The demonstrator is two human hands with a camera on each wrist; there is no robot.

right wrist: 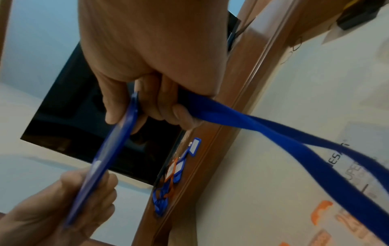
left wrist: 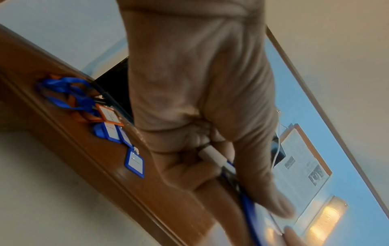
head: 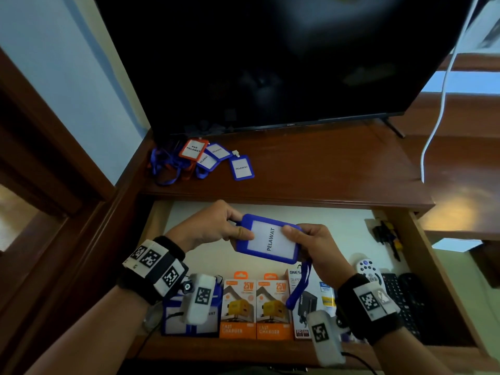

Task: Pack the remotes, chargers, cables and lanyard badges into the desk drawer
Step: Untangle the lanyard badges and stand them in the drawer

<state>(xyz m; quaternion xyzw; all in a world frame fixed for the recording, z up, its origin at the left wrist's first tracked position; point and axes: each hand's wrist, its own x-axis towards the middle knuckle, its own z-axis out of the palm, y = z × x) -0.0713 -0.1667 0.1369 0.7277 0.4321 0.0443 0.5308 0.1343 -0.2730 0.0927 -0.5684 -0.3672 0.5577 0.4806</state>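
Both hands hold a blue "PELAWAT" badge (head: 269,239) above the open drawer (head: 311,220). My left hand (head: 216,228) pinches its left edge and white clip (left wrist: 212,155). My right hand (head: 311,242) pinches the right edge, and its curled fingers grip the blue lanyard strap (right wrist: 294,141), which hangs in a loop (head: 297,290). Several more badges with tangled lanyards (head: 203,161) lie on the desk top by the TV. In the drawer's front row lie another blue badge (head: 189,318), two orange charger boxes (head: 254,309), a white charger box (head: 303,299) and remotes (head: 392,290).
A large black TV (head: 270,63) stands on the desk (head: 324,169) behind the drawer. A white cable (head: 438,104) hangs down at the right. A dark bundle of small items (head: 387,236) lies at the drawer's back right. The drawer's pale floor (head: 338,234) shows behind the front row.
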